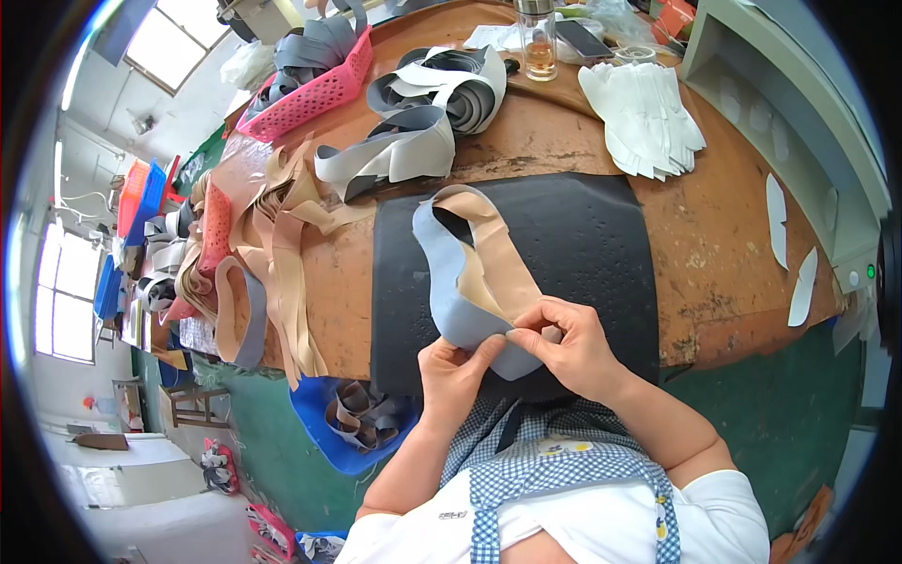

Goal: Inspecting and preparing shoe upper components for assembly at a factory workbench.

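Over the near part of a black mat (601, 244), both of my hands pinch the edge of a looped strip (446, 273), light blue on one face and peach-tan on the other. My left hand (453, 376) grips it with thumb and fingers at the near end. Close beside it, my right hand (571, 350) pinches the same edge, fingertips almost touching the left thumb. The rest of the loop stands on its edge on the mat, reaching away from me. Whether anything small sits between my fingertips is hidden.
Tan strips (282, 254) lie piled at the left, by another loop (252, 329). Grey-white coiled strips (404, 146) and a pink basket (310, 94) stand further back. White cut pieces (644, 117), a glass bottle (538, 42) and a grey machine frame (799, 103) are at the right.
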Available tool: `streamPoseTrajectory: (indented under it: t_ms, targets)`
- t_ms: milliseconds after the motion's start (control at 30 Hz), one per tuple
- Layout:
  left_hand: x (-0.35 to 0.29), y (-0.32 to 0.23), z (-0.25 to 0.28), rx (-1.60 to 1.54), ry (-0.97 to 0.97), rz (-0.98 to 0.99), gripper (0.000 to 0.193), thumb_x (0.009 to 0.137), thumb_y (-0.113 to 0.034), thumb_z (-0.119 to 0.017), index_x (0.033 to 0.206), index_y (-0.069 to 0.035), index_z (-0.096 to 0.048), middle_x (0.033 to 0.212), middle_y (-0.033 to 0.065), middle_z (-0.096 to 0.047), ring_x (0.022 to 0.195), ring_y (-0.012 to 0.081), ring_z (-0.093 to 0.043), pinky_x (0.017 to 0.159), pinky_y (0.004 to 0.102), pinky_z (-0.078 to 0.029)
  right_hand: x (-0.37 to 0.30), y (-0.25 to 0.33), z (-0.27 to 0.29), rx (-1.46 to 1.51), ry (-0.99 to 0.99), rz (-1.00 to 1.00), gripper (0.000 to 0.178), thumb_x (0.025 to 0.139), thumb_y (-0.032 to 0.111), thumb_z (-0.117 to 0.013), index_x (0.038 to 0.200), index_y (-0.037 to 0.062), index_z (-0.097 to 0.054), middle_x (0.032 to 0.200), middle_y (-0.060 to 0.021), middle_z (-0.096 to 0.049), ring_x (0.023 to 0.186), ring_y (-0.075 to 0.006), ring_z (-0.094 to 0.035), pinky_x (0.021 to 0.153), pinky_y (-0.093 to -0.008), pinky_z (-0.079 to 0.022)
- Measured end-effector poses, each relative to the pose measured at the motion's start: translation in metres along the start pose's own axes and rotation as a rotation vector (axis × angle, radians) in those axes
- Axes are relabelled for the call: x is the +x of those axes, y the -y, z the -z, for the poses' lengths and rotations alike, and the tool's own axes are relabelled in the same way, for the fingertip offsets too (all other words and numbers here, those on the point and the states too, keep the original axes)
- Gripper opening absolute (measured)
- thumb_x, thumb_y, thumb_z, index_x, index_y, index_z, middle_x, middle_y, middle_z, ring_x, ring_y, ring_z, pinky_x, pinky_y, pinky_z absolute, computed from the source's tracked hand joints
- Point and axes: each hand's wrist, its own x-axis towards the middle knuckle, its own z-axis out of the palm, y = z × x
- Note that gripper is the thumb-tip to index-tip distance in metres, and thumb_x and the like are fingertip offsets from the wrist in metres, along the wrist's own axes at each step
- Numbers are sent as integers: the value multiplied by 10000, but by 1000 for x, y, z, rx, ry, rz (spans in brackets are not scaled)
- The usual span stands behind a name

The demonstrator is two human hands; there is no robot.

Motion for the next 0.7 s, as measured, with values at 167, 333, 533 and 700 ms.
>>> streamPoseTrajectory:
  t_ms: [167,333,533,700]
  targets:
    - [10,-9,12,-276,-70,178,221,898,-56,-759,1093,25,-694,989,65,-727,890,116,-672,847,283,-550,-11,1,-1,-93,-1,-9,89,894,60,-731,898,-17,-688,828,0,-629,673,-45,-499,609,-221,-423]
    - [13,-14,15,-320,-49,186,236,868,-30,-780,1088,22,-714,987,68,-731,875,117,-675,846,285,-557,-9,1,1,-103,16,-44,113,882,64,-719,926,-38,-696,850,-89,-697,697,-127,-629,622,-273,-497]
    - [14,-9,11,-290,-91,170,240,841,-14,-798,1068,28,-732,951,65,-736,853,114,-673,828,277,-553,-9,-2,0,-37,26,-63,96,913,61,-712,947,-29,-706,861,-13,-657,720,-50,-574,659,-222,-479]
    - [6,-8,2,-300,-99,168,238,843,-12,-797,1070,23,-734,954,58,-736,839,104,-666,821,272,-549,1,3,-2,1,75,-203,109,921,70,-714,964,-30,-704,875,-43,-695,824,-75,-652,751,-238,-542]
